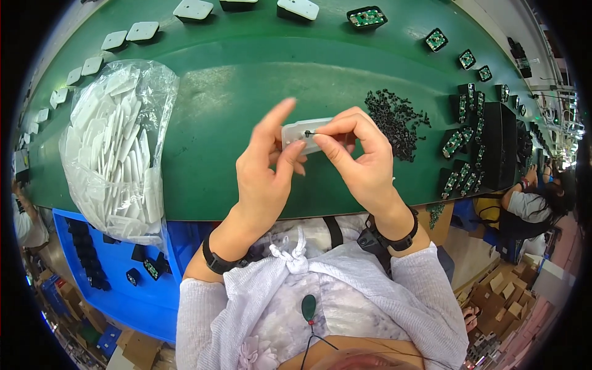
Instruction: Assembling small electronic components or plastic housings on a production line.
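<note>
A translucent white plastic cover [297,132] is held over the middle of the green table. My left hand [269,151] grips its lower left side, thumb on the face and index finger raised. In a pinch between thumb and fingertips, my right hand [361,148] has a small black plastic part [309,133] against the cover's face. Whether the part is seated in the cover cannot be made out. A pile of similar black parts [398,123] lies just beyond my right hand. To the left, a clear plastic bag [117,154] is full of white covers.
Black housings with green circuit boards [457,142] stand at the right beside a black box [498,145]. White-topped units [143,31] line the far left edge. A blue bin [111,296] with black housings sits below the table's left front edge. Another person [533,203] is at the far right.
</note>
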{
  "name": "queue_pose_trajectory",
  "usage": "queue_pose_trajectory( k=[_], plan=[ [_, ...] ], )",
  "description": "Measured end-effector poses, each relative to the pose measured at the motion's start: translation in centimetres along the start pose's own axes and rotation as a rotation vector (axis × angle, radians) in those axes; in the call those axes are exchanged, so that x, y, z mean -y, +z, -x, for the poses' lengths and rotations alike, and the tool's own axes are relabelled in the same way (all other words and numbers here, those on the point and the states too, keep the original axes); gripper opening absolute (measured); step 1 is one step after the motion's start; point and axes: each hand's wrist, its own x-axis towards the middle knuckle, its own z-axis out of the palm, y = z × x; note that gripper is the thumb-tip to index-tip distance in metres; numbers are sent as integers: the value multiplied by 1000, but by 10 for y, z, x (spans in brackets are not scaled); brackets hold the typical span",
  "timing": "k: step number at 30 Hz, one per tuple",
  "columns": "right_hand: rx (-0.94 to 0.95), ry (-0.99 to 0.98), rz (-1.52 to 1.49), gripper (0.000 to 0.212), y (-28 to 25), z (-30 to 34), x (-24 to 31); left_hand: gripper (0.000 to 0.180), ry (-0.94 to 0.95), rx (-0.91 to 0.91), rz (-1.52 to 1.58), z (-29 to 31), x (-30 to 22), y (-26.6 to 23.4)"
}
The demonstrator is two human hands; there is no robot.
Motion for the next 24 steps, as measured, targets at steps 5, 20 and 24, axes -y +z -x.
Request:
queue_pose_trajectory(
  k=[5,20,24],
  plan=[
    [9,-39,7,8,1,1,-3,16,-198,34,328,0,7,-9],
    [-86,23,109,33,14,11,-7,6,-31,49,178,6,4,-15],
    [45,92,31,35,-8,1,1,6,-130,72,278,6,2,-17]
  ],
)
